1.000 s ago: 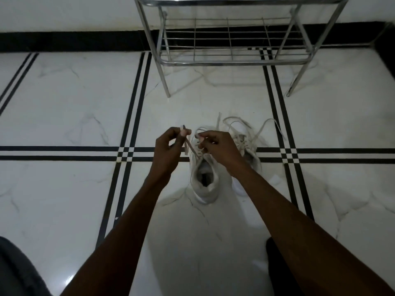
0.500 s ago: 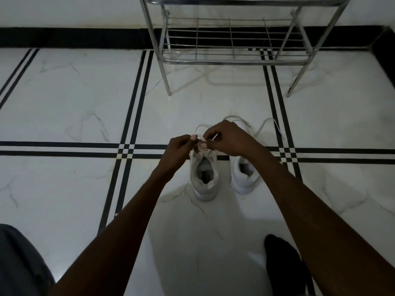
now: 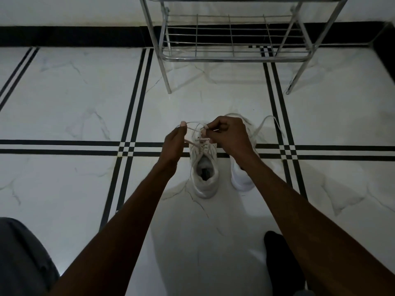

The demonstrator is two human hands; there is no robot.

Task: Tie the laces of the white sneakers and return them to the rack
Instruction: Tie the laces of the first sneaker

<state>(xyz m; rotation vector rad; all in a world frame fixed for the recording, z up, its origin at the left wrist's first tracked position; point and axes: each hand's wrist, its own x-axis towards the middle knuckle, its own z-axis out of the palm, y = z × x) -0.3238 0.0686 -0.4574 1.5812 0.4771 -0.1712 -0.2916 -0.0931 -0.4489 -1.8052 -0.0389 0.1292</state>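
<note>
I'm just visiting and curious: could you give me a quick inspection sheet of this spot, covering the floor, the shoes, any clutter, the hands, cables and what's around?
Surface: white marble floor with black double stripes, faint cracks near the shoes.
Job's things: left sneaker being laced; right sneaker beside it, partly hidden by the arm, laces loose on the floor. Neither is on the rack.
Clutter: nothing seen.
Grippers: left hand pinches one lace end; right hand has its fingers curled on the other lace above the left sneaker.
Cables: nothing seen.
Surroundings: metal rack against a white wall with black skirting; the person's grey-clad knee and dark foot at the bottom.
</note>
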